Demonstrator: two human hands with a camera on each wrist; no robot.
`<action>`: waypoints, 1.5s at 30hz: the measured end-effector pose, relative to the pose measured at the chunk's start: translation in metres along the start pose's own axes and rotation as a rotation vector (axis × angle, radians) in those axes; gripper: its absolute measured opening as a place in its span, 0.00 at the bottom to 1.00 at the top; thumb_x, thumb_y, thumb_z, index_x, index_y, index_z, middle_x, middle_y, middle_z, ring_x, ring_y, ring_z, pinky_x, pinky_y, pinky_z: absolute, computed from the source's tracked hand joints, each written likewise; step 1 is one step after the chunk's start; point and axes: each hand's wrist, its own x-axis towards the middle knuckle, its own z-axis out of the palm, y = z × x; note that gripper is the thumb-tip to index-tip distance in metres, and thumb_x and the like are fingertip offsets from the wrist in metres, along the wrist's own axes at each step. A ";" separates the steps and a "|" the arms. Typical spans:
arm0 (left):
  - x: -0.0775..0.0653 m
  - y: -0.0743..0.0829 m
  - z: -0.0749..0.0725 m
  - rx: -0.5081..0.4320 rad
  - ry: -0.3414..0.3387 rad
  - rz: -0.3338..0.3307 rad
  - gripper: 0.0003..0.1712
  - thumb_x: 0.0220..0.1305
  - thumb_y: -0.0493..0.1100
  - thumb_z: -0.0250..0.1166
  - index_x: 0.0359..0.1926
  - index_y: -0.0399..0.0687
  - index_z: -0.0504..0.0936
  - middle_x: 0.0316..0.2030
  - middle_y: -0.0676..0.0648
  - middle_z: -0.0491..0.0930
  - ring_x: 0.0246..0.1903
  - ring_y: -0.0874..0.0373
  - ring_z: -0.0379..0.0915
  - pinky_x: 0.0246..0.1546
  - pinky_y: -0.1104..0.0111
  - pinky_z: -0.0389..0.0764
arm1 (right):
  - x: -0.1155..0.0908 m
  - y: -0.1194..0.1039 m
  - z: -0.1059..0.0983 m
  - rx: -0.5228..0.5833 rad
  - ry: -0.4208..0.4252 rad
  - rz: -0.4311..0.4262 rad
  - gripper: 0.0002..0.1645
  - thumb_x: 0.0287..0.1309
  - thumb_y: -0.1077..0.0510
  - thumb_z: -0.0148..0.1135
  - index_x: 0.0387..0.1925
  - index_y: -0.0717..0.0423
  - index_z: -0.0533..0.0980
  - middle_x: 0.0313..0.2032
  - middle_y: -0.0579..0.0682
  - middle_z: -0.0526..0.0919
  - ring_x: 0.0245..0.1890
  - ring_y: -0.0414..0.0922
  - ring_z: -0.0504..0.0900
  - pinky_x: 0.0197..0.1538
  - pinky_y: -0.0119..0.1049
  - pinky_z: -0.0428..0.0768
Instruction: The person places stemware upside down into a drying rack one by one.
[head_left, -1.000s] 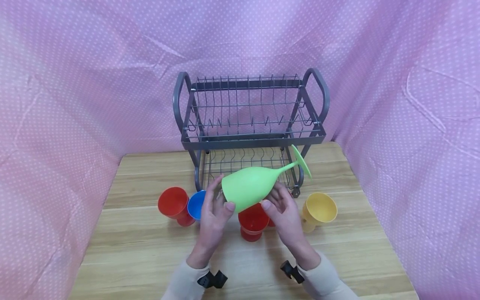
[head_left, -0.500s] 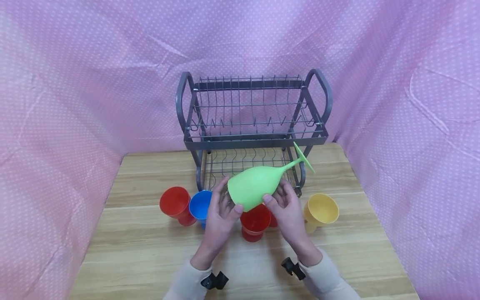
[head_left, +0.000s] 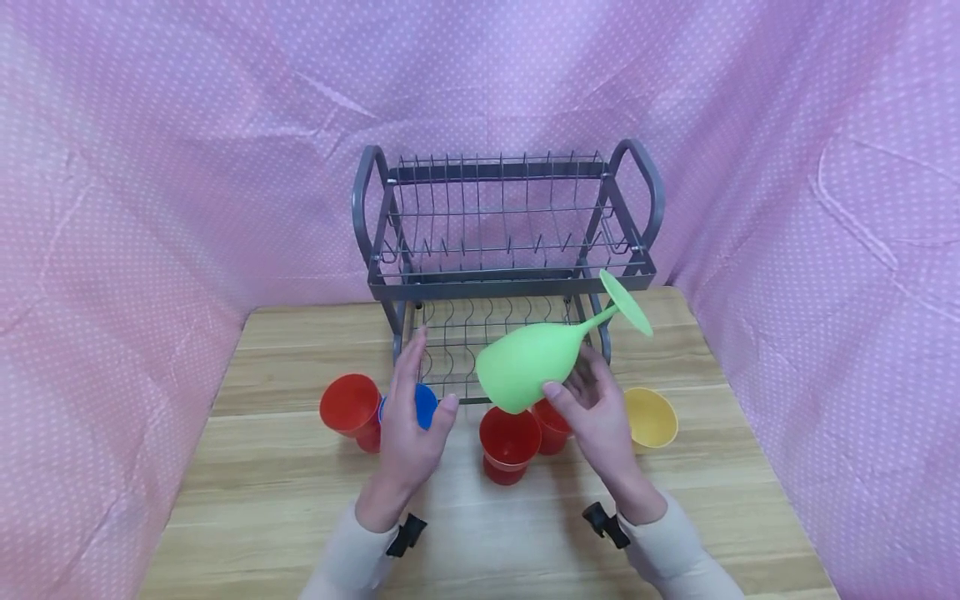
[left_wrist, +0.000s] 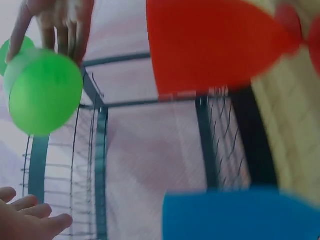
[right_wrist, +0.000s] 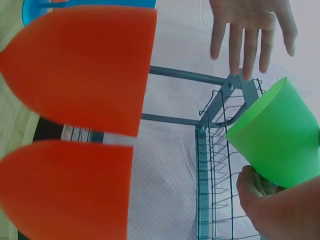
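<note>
A light green goblet (head_left: 529,365) is tilted in the air above the table, its mouth to the left and its round foot up to the right. My right hand (head_left: 596,417) holds its bowl from the right, thumb in front, other fingers partly hidden behind. In the right wrist view the goblet (right_wrist: 282,137) shows its rim toward the upper left. My left hand (head_left: 411,433) is apart from it, fingers straight and thumb spread, over a blue goblet (head_left: 425,405) that it partly covers. The left wrist view also shows the left hand's fingertips (left_wrist: 35,212).
A dark two-tier dish rack (head_left: 510,287) stands behind the hands. A red goblet (head_left: 350,406) is at left; another red goblet (head_left: 510,442) and a third red goblet (head_left: 553,427) stand in the middle. A yellow goblet (head_left: 652,418) is at right, partly behind the right hand.
My left hand has let go of the green goblet and moved left, its fingers now straight. The right hand has carried the goblet slightly right, its foot turning more toward view.
</note>
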 end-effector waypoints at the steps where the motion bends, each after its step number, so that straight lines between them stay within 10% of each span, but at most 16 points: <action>1: 0.003 0.000 -0.003 0.048 0.008 0.026 0.44 0.67 0.45 0.62 0.81 0.46 0.57 0.80 0.45 0.56 0.77 0.48 0.54 0.69 0.48 0.71 | 0.000 -0.001 -0.001 -0.009 0.002 -0.005 0.40 0.65 0.67 0.64 0.75 0.59 0.61 0.69 0.54 0.71 0.71 0.52 0.71 0.65 0.32 0.75; 13: 0.039 -0.004 -0.032 0.453 0.100 0.264 0.46 0.74 0.67 0.50 0.76 0.35 0.61 0.78 0.36 0.58 0.77 0.39 0.51 0.72 0.41 0.63 | 0.002 -0.009 -0.016 -0.050 0.035 -0.072 0.38 0.63 0.69 0.64 0.74 0.61 0.64 0.67 0.53 0.73 0.69 0.48 0.73 0.66 0.31 0.74; 24: 0.052 -0.009 -0.042 0.667 0.019 0.190 0.51 0.73 0.72 0.43 0.80 0.37 0.55 0.81 0.37 0.48 0.81 0.41 0.39 0.77 0.38 0.41 | 0.006 -0.022 -0.027 -0.079 0.042 -0.139 0.38 0.63 0.71 0.64 0.73 0.58 0.67 0.66 0.54 0.75 0.66 0.49 0.76 0.65 0.31 0.76; 45: 0.056 -0.009 -0.045 0.762 -0.053 0.103 0.51 0.70 0.65 0.52 0.80 0.37 0.53 0.82 0.41 0.43 0.82 0.46 0.32 0.77 0.39 0.35 | 0.030 -0.075 -0.050 -0.135 -0.016 -0.325 0.40 0.54 0.78 0.66 0.70 0.62 0.72 0.63 0.57 0.77 0.63 0.49 0.78 0.68 0.32 0.73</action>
